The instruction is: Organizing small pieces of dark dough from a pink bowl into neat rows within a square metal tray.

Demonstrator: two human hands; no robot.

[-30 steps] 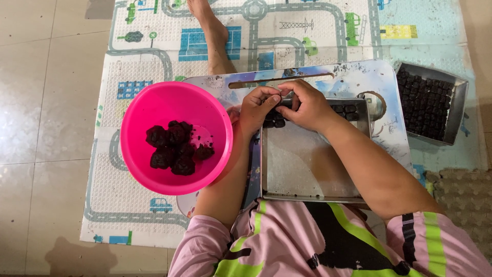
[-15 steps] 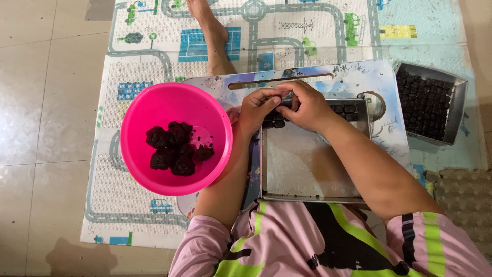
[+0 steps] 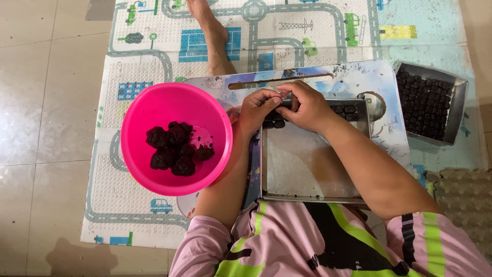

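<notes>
Your left hand (image 3: 256,110) and right hand (image 3: 305,105) meet at the far edge of the metal tray (image 3: 307,169), fingertips pressed together around a small dark piece that is mostly hidden between them. Both sets of fingers are narrow and curled in, pinching and shaping that piece; how firmly each hand grips it cannot be told from here. Just under and beside your hands a short row of finished dark pieces (image 3: 348,109) lies along the tray's far wall, and the rest of the tray floor is bare metal.

By the look of it, you are in the forming step: moulding one lump and setting it at the end of the row. The pink bowl (image 3: 148,107) sits just to your left on the board (image 3: 359,77), with a few dark lumps (image 3: 174,149) left in it. A second tray (image 3: 458,110), well apart on your right on the play mat (image 3: 307,31), is packed with pieces.

The next move calls for seating this piece snug against its neighbours without squashing them, then a left-hand reach into the bowl for a fresh lump.
</notes>
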